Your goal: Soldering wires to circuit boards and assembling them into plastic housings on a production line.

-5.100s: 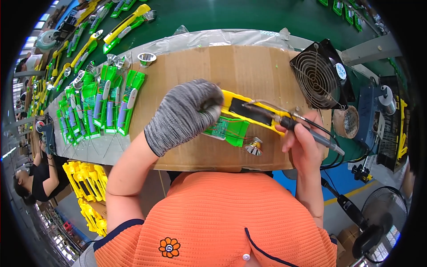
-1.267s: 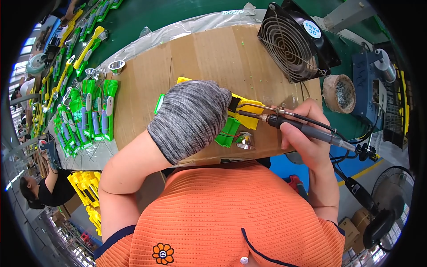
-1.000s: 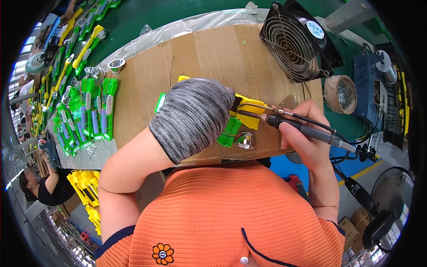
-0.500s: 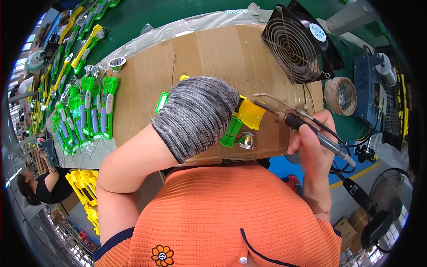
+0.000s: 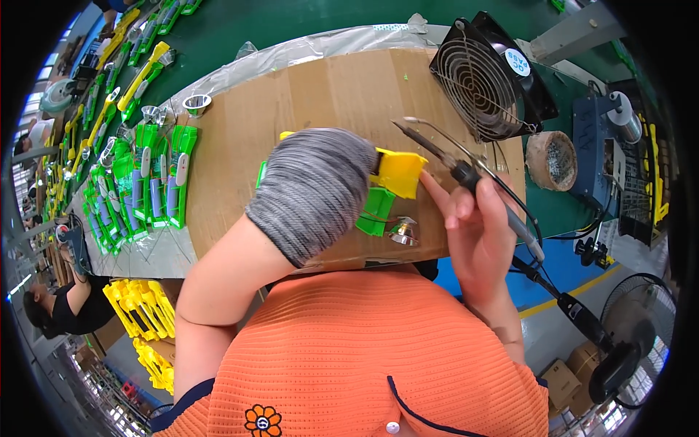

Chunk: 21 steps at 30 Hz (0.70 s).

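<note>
A grey striped knitted sleeve (image 5: 313, 193) covers my left forearm, which is bent over the cardboard. It hides my left hand and its fingers. Past the sleeve's right edge juts a yellow plastic housing (image 5: 403, 173). Below that lie a green plastic housing (image 5: 376, 213) and a shiny reflector cup (image 5: 403, 231) with thin wires. My right hand (image 5: 477, 240) is closed round a soldering iron (image 5: 466, 175) with a thin curved metal tube along it. The iron's tip points up and left, above the yellow housing. One right fingertip is close to the housing's edge; contact is unclear.
Several green housings with grey-violet cells (image 5: 154, 189) stand in rows at left, beside a loose reflector cup (image 5: 196, 104). A black fan (image 5: 477, 84) sits at the far right. Near it are a round tub (image 5: 551, 160) and a blue soldering station (image 5: 593, 146).
My right hand has moved left, toward the yellow housing. The iron's tip has risen away from that housing. The sleeve and yellow housing have shifted slightly left.
</note>
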### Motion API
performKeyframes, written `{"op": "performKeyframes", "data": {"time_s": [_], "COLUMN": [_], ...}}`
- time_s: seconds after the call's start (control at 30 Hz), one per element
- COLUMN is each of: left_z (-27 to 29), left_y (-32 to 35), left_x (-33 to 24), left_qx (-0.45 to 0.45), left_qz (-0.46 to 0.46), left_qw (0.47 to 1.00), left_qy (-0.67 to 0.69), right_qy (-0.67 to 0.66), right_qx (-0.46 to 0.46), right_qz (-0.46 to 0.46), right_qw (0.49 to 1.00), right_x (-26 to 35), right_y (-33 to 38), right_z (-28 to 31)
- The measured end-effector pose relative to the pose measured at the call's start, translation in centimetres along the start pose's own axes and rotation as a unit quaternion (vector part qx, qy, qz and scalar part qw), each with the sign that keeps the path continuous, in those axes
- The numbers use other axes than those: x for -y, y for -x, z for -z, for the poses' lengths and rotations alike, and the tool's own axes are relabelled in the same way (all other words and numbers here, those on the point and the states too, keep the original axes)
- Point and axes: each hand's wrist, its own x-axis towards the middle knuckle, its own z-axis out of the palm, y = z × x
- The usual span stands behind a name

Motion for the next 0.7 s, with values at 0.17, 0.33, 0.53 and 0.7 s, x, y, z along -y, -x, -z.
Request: {"op": "performKeyframes", "data": {"time_s": [0.17, 0.33, 0.53, 0.7], "left_z": [0.3, 0.1, 3.7, 1.1], "left_y": [0.7, 1.3, 5.4, 6.5], "left_x": [0.8, 1.3, 5.3, 9.3], "left_qx": [-0.043, -0.064, -0.147, -0.117], "left_qz": [0.064, 0.061, 0.170, 0.149], "left_qw": [0.997, 0.996, 0.970, 0.978], "left_qy": [-0.010, -0.029, -0.087, 0.088], "right_qy": [0.012, 0.019, 0.081, 0.098], "right_qx": [0.038, 0.039, -0.018, -0.003], "right_qz": [0.011, 0.013, 0.053, 0.055], "right_qw": [0.999, 0.999, 0.995, 0.994], "right_x": [-1.0, -0.8, 0.3, 0.3], "right_y": [-2.0, -1.8, 0.5, 2.3], "right_z": [-0.9, -0.6, -0.4, 0.7]}}
